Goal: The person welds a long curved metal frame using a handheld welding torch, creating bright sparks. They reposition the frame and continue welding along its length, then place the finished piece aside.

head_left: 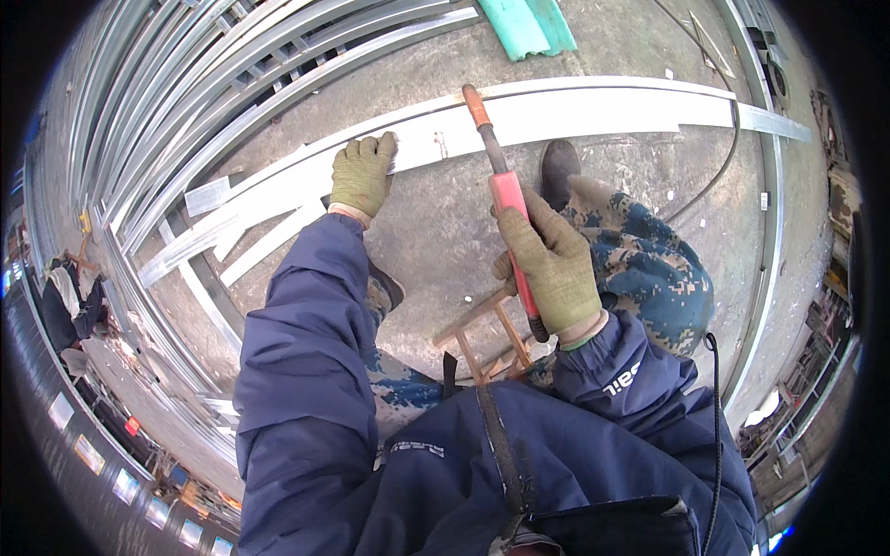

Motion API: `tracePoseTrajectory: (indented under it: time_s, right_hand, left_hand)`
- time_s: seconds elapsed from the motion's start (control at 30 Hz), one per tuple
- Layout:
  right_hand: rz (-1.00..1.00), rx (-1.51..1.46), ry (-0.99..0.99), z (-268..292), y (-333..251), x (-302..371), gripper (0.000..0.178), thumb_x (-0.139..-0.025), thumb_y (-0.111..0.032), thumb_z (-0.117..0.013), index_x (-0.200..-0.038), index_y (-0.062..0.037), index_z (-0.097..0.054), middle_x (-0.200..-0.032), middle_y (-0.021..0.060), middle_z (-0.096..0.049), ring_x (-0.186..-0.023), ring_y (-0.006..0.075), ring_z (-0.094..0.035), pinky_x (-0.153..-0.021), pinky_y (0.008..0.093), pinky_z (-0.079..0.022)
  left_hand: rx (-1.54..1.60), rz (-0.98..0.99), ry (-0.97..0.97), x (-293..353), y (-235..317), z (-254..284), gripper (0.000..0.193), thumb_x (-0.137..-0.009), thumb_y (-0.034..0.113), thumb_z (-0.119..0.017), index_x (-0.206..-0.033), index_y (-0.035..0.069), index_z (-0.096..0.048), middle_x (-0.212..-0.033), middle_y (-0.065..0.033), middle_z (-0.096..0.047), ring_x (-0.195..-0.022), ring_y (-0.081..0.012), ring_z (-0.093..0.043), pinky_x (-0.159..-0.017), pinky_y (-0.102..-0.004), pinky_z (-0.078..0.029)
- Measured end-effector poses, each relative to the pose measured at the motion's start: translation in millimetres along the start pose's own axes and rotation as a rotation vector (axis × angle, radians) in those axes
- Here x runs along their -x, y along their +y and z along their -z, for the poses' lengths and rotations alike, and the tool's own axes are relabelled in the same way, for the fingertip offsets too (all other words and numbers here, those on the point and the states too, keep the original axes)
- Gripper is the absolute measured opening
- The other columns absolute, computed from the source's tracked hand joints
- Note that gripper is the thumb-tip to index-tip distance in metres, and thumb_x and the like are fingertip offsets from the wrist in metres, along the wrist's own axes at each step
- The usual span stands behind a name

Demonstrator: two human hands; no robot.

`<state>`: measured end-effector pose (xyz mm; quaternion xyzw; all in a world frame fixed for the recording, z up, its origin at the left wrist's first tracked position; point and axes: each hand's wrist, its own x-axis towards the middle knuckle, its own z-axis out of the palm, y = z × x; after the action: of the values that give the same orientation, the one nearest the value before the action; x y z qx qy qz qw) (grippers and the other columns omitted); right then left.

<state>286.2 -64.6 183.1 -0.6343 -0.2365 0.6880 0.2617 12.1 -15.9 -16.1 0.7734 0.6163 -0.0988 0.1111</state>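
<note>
A long, pale metal strip (556,107) runs across in front of me, bright with glare and slightly bent by the lens. My gloved left hand (362,173) is closed on its near edge, left of the middle, fingers curled over it. In my gloved right hand (553,259) is a welding torch (507,190) with a red handle, a dark neck and an orange-brown nozzle. Its nozzle end overlaps the strip in view; whether it touches, I cannot tell. A rusty mark (440,144) shows on the strip between my hands.
Long metal profiles (278,69) lie in rows at the far left. A green sheet (528,26) is on the concrete floor beyond the strip. A dark cable (737,139) loops at the right. A small wooden stool (496,343) stands beneath me, between my legs.
</note>
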Motion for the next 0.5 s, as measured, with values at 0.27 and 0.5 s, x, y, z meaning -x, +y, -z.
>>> tracePoseTrajectory:
  time_s: [0.27,0.5]
  right_hand:
    - [-0.090,0.039,-0.013,-3,13,-7,0.051,-0.103,-0.039,-0.069,-0.140,-0.0032,-0.064,-0.099,0.0028,-0.069,-0.066,0.0109,-0.065,-0.052,0.0254,-0.051]
    - [-0.195,0.053,-0.047,-3,31,-24,0.055,-0.102,-0.042,-0.070,-0.141,-0.0038,-0.062,-0.111,0.0048,-0.071,-0.065,0.0111,-0.065,-0.049,0.0257,-0.050]
  left_hand:
    - [0.190,0.143,-0.088,-22,-11,28,0.049,-0.088,0.018,-0.076,-0.135,0.014,-0.063,-0.130,-0.0103,-0.066,-0.121,-0.0322,-0.064,-0.104,-0.0446,-0.053]
    - [0.053,0.093,0.048,-17,-15,19,0.049,-0.091,0.024,-0.074,-0.137,0.014,-0.062,-0.130,-0.0110,-0.067,-0.122,-0.0307,-0.065,-0.104,-0.0435,-0.053]
